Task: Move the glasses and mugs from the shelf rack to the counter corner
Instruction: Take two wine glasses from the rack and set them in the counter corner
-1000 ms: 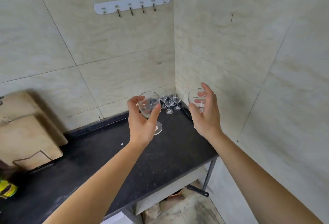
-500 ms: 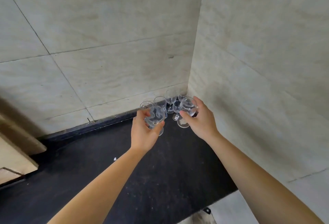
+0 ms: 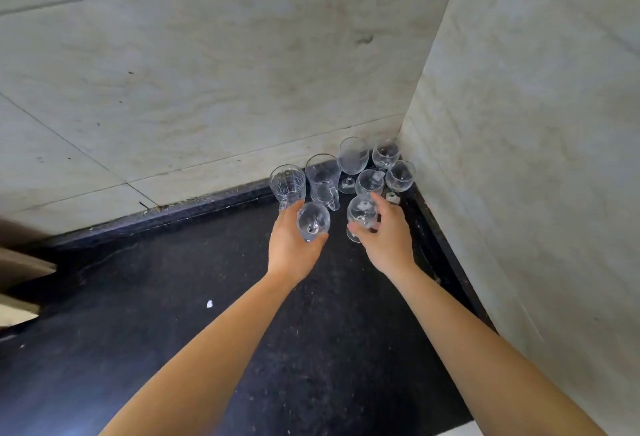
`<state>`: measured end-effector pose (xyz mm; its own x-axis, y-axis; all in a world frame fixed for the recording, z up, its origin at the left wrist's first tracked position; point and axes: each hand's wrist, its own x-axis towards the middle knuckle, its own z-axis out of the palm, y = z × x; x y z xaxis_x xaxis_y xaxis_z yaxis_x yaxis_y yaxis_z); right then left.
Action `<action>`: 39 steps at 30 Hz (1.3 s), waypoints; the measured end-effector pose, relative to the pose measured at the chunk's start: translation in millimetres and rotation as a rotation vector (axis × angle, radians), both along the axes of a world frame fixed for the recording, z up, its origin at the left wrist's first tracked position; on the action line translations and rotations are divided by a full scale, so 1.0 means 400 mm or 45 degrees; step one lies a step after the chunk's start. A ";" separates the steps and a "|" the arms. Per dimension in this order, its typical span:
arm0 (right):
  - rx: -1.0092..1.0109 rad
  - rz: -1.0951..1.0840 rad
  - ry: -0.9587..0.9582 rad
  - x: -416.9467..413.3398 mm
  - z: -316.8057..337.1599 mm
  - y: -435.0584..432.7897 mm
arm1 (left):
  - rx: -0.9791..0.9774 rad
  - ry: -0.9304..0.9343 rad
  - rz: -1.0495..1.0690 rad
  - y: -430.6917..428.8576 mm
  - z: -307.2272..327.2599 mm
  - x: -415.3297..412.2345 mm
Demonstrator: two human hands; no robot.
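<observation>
Now setting two stemmed glasses down at the front of the corner cluster.

Left hand (image 3: 292, 245) is wrapped round the bowl of the left glass (image 3: 312, 221); right hand (image 3: 388, 240) has fingers half-curled on the right glass (image 3: 362, 215), looks like loosening, can't tell if its foot is down yet. Bowl grips keep the stems clear while slotting into tight gaps. The cluster (image 3: 360, 172) sits at 12 o'clock from the hands, jammed where the two tiled walls (image 3: 207, 89) meet, with a handled mug (image 3: 323, 181) and cut tumbler (image 3: 287, 184) at 11. New pieces go at the outer edge, likely so nothing gets knocked. Versus half a second ago: both glasses are lower and closer in, with the view tipped down onto the black surface (image 3: 173, 297).
</observation>
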<state>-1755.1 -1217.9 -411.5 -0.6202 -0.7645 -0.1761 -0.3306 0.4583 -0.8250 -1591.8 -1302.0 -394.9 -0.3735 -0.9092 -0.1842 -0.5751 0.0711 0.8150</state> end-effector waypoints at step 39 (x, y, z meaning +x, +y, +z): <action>-0.605 0.841 0.992 0.306 0.383 -0.221 | -0.961 -0.855 0.588 0.117 0.500 0.480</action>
